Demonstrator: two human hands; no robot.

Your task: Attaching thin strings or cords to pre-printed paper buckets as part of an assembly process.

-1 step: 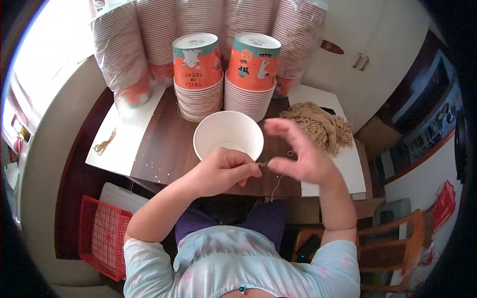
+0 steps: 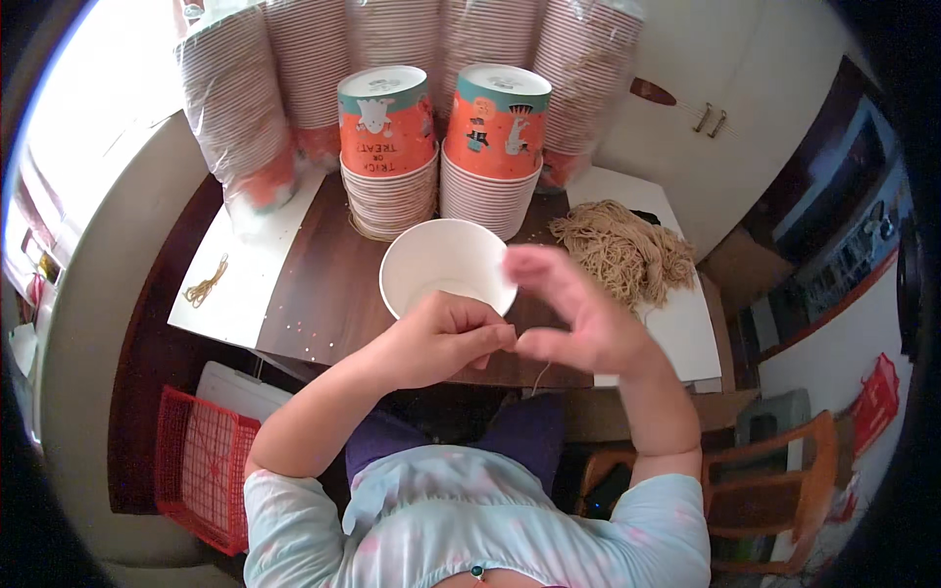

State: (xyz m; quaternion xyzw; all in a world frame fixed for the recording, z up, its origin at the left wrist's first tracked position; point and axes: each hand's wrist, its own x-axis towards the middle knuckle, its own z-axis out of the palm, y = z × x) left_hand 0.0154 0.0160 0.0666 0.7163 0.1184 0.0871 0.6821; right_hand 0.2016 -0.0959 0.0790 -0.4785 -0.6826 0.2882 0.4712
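Note:
Over the near side of the table my left hand [image 2: 446,340] is closed in a pinch, its knuckles overlapping the rim of a white-lined paper bucket [image 2: 412,265]. A thin pale string [image 2: 540,377] hangs down beside its fingertips; the pinched part is hidden. Close to those fingertips is my right hand [image 2: 593,318], thumb and fingers spread apart, its fingers slightly blurred. On the right of the table lies a tangled heap of tan string [image 2: 627,250].
Two upside-down stacks of orange-and-teal buckets [image 2: 387,137] stand behind the bucket. Taller plastic-wrapped stacks [image 2: 235,108] line the back. A small string bundle [image 2: 206,282] lies at the left. A red basket [image 2: 206,465] and a wooden chair [image 2: 814,480] flank me.
My right hand has moved slightly left, closer to my left fingertips. The bit of string that showed between the hands is now covered. My left hand stays in place.

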